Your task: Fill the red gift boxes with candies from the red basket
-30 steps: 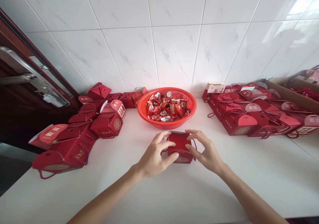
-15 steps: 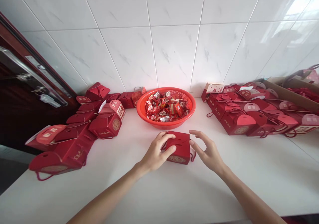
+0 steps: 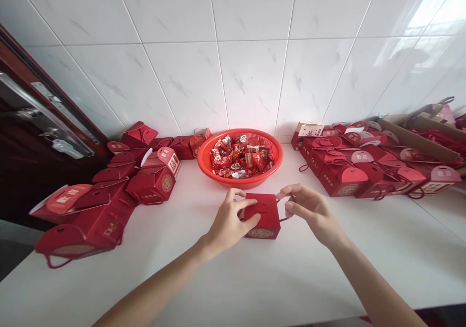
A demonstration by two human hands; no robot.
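Note:
A small red gift box (image 3: 262, 215) with a gold print on its front sits on the white table, its top flaps folded over. My left hand (image 3: 227, 220) steadies it from the left, with thumb and fingers on its top and side. On the right, my right hand (image 3: 313, 213) pinches the dark red cord handle (image 3: 284, 219) and pulls it outward from the box. Behind the box stands a red plastic basket (image 3: 207, 169) filled with wrapped candies (image 3: 242, 157).
Several folded red boxes (image 3: 153, 184) stand at left, near a dark door (image 3: 22, 138) with keys in its lock. Many more boxes (image 3: 344, 179) crowd the right side, beside an open cardboard carton (image 3: 418, 145). A white tiled wall (image 3: 251, 84) closes off the back.
My right hand has gone from open beside the box to pinching the cord and drawing it out to the right. My left hand stays on the box.

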